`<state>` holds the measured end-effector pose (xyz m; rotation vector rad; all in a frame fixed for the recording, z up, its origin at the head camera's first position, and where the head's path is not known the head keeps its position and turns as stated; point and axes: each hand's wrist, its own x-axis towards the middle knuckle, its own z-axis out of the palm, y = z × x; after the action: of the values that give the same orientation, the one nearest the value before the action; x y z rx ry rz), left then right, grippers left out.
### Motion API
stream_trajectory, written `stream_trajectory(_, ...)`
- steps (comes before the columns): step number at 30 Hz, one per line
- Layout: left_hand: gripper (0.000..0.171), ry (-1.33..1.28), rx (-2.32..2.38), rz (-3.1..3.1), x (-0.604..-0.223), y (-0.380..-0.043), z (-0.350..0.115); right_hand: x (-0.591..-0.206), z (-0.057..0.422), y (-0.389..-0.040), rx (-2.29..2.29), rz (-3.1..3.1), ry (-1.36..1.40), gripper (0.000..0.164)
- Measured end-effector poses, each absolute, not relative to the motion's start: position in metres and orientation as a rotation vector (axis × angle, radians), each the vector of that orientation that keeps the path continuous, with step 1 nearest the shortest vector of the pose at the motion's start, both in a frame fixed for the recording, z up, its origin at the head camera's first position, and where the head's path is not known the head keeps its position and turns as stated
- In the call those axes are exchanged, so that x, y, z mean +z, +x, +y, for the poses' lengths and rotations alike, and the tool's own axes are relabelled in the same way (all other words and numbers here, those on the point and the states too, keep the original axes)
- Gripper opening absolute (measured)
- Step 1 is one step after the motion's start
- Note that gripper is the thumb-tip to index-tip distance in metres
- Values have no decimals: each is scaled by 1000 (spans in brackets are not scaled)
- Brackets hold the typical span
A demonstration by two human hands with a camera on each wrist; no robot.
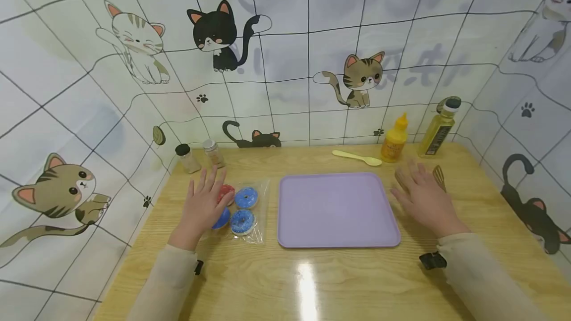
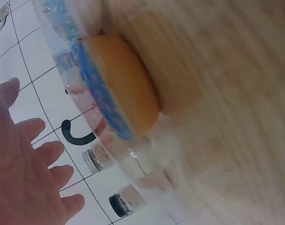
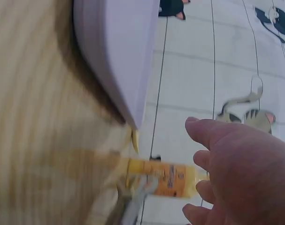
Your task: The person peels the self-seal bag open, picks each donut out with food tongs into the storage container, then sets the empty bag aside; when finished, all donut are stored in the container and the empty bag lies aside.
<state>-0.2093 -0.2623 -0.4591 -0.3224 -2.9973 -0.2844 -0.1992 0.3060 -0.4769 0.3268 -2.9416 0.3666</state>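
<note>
My left hand [image 1: 202, 207], fingers spread, is above the left side of a clear plastic bag [image 1: 262, 212] of donuts. Inside are a red-iced donut [image 1: 226, 193], a light blue one [image 1: 246, 197], a speckled blue one [image 1: 243, 222] and a darker blue one [image 1: 220, 218], partly covered by the hand. In the left wrist view the fingers are apart from the blue-iced donut [image 2: 121, 89]. Right of the lilac tray [image 1: 336, 210], my right hand [image 1: 426, 199] extends its fingers over a metal utensil [image 1: 439, 178], mostly hidden beneath it. Neither hand holds anything.
Two shakers, one black-capped [image 1: 188, 158] and one silver-capped [image 1: 213, 153], stand at the back left. At the back right are a pale yellow spoon [image 1: 357, 157], a yellow squeeze bottle [image 1: 394, 140] and an oil bottle [image 1: 439, 130]. A cat-print sheet [image 1: 290, 78] hangs behind the wooden table [image 1: 250, 281].
</note>
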Motion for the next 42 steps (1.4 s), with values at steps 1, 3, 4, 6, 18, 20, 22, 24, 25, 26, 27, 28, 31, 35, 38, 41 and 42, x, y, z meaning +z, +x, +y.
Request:
stream_trajectory(1, 74, -320, -291, -3003, -460, -209, -264, -476, 299, -198, 361, -2937, 344, 69)
stream_trajectory(3, 75, -320, -284, -3012, -461, -208, -266, -475, 286, -198, 357, -2929, 396, 64)
stream_trajectory(4, 76, -323, -268, -3014, -461, -207, -267, -474, 279, -197, 362, -2918, 416, 62)
stream_trajectory(6, 76, -331, -257, -3017, -460, -207, -270, -476, 267, -197, 372, -2889, 462, 58)
stream_trajectory(18, 47, -391, -287, -3017, -461, -195, -301, -482, 188, -198, 410, -2738, 700, 40)
stream_trajectory(20, 44, -395, -308, -3027, -460, -192, -306, -482, 175, -196, 442, -2737, 734, 38)
stream_trajectory(22, 41, -383, -338, -3040, -458, -190, -312, -482, 162, -194, 469, -2734, 773, 36)
stream_trajectory(24, 37, -378, -375, -3055, -455, -187, -318, -483, 148, -191, 490, -2743, 810, 34)
stream_trajectory(25, 35, -374, -395, -3063, -453, -186, -321, -484, 141, -190, 498, -2747, 826, 32)
stream_trajectory(26, 34, -371, -411, -3070, -452, -185, -325, -485, 135, -189, 501, -2750, 842, 32)
stream_trajectory(27, 33, -368, -432, -3082, -451, -184, -328, -485, 128, -187, 509, -2755, 856, 31)
stream_trajectory(28, 32, -372, -443, -3096, -450, -183, -332, -485, 122, -186, 517, -2755, 868, 30)
stream_trajectory(31, 28, -359, -493, -3152, -446, -180, -343, -485, 101, -183, 554, -2740, 908, 28)
stream_trajectory(35, 20, -317, -584, -3228, -445, -176, -355, -487, 76, -179, 611, -2728, 965, 27)
stream_trajectory(38, 17, -310, -645, -3254, -445, -175, -362, -490, 61, -178, 657, -2718, 1002, 28)
stream_trajectory(41, 17, -334, -721, -3258, -447, -176, -365, -492, 49, -177, 685, -2696, 1033, 29)
stream_trajectory(42, 17, -352, -731, -3256, -448, -176, -365, -492, 45, -176, 680, -2689, 1041, 29)
